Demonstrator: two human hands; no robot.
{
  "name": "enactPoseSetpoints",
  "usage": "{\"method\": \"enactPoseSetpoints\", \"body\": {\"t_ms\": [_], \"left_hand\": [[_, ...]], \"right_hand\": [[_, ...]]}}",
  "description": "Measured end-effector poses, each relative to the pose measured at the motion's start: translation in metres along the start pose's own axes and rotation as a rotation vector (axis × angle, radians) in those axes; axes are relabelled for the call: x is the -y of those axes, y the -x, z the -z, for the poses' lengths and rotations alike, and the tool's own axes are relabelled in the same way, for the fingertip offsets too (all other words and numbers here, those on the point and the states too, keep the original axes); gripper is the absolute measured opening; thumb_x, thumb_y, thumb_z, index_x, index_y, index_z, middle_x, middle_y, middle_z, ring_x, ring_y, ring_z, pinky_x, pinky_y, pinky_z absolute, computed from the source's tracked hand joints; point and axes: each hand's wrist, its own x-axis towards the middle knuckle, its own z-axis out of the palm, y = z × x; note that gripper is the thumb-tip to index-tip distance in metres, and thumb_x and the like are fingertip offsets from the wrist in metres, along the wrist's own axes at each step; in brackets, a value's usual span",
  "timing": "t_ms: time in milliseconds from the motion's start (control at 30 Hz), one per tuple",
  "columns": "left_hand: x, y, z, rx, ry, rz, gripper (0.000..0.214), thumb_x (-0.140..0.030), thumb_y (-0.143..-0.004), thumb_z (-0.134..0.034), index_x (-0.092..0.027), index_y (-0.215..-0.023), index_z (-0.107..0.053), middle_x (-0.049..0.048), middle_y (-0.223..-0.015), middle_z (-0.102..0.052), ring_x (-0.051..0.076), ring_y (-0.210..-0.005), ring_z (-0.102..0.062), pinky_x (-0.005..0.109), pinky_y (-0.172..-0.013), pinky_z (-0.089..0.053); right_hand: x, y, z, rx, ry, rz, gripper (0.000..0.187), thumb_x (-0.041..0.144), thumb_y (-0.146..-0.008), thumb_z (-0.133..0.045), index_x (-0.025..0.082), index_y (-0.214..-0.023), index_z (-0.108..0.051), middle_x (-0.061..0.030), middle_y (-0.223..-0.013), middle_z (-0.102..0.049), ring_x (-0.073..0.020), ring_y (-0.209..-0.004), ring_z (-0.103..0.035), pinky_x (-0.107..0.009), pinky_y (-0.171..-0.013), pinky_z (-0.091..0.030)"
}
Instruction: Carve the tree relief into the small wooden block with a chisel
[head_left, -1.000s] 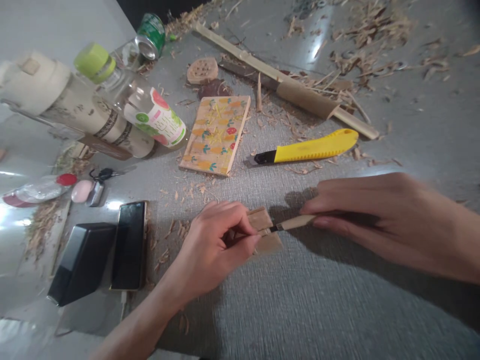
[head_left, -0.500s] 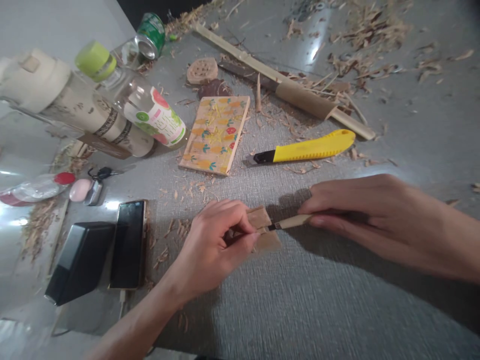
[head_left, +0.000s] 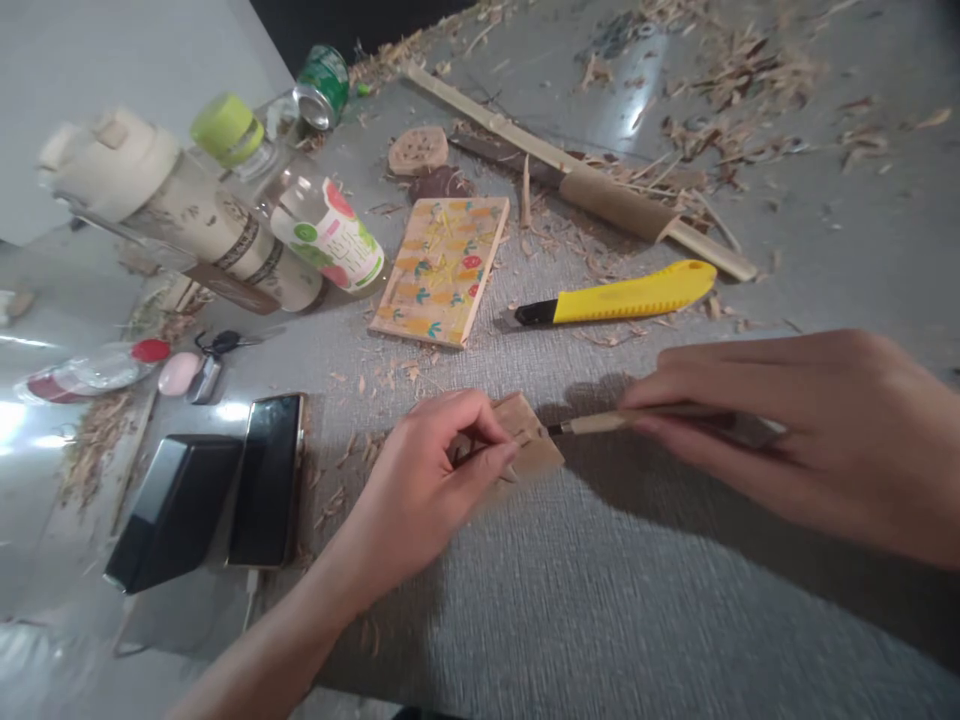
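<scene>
My left hand (head_left: 442, 460) is closed on a small flat piece of wood (head_left: 541, 455), with thumb and fingertips pinched over it; cut lines show on its face. In my right hand (head_left: 780, 430) is a slim carving knife (head_left: 596, 424) with a pale wooden handle, held between thumb and fingers. Its dark metal tip meets or nearly meets the wood's right edge; I cannot tell which. Beyond the hands lies a yellow utility knife (head_left: 637, 293). A wooden board printed with pineapples (head_left: 442, 270) rests to its left.
At left are a black phone (head_left: 266, 480), a dark block-shaped device (head_left: 180, 510), keys (head_left: 225, 342) and a red-capped bottle (head_left: 97, 370). A white tumbler (head_left: 187, 215), a labelled bottle (head_left: 330, 230) and a green can (head_left: 322, 85) stand behind. Bamboo strips (head_left: 487, 120) and wood shavings (head_left: 735, 70) lie at the back.
My right hand and the carving knife have drawn back slightly to the right. The wood piece has turned in my left hand. The whole view has shifted a little.
</scene>
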Motion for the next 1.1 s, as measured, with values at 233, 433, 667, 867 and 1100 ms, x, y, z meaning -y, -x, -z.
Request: {"method": "enactPoseSetpoints", "body": {"t_ms": [233,433,667,867,1100], "left_hand": [[0.0,0.004,0.006,-0.001,0.081,0.034,0.019,-0.024,-0.106,-0.067,-0.023,-0.087,-0.065,-0.0018,-0.081,-0.069,0.016,-0.075,-0.064,0.026,-0.066,-0.049],[0.004,0.01,0.012,-0.03,0.116,0.054,0.01,-0.023,-0.104,-0.07,-0.023,-0.094,-0.069,-0.0013,-0.089,-0.073,0.017,-0.084,-0.068,0.028,-0.075,-0.054],[0.006,0.018,0.015,-0.079,0.311,0.113,0.014,-0.023,-0.103,-0.075,-0.026,-0.116,-0.069,0.0008,-0.106,-0.083,0.018,-0.095,-0.076,0.029,-0.083,-0.057],[0.006,0.023,0.008,-0.192,0.526,0.149,0.05,-0.021,-0.099,-0.085,-0.029,-0.144,-0.064,0.0003,-0.11,-0.086,0.018,-0.1,-0.08,0.029,-0.09,-0.062],[-0.013,0.023,-0.003,-0.316,0.702,0.134,0.064,-0.018,-0.093,-0.092,-0.028,-0.15,-0.065,0.0011,-0.113,-0.085,0.017,-0.102,-0.079,0.028,-0.092,-0.063]], "right_hand": [[0.003,0.002,-0.003,-0.028,-0.01,-0.013,0.022,0.04,-0.116,-0.063,0.029,-0.108,-0.08,0.0011,-0.081,-0.078,-0.0157,-0.059,-0.067,-0.032,-0.055,-0.045],[0.003,0.001,-0.004,-0.063,0.002,0.003,0.017,0.038,-0.116,-0.066,0.031,-0.109,-0.08,0.0036,-0.078,-0.077,-0.0135,-0.058,-0.066,-0.03,-0.055,-0.045],[0.002,0.002,-0.006,-0.081,0.009,-0.02,0.02,0.041,-0.115,-0.067,0.03,-0.106,-0.08,0.0023,-0.079,-0.079,-0.0147,-0.06,-0.068,-0.03,-0.057,-0.045],[0.005,-0.002,-0.005,-0.066,-0.148,-0.304,0.043,0.066,-0.112,-0.064,0.029,-0.103,-0.085,-0.0024,-0.088,-0.083,-0.0208,-0.071,-0.072,-0.033,-0.06,-0.049],[0.004,-0.006,-0.009,-0.163,-0.298,-0.45,0.069,0.085,-0.113,-0.047,0.026,-0.081,-0.064,-0.0012,-0.068,-0.061,-0.0173,-0.059,-0.053,-0.034,-0.054,-0.042]]}}
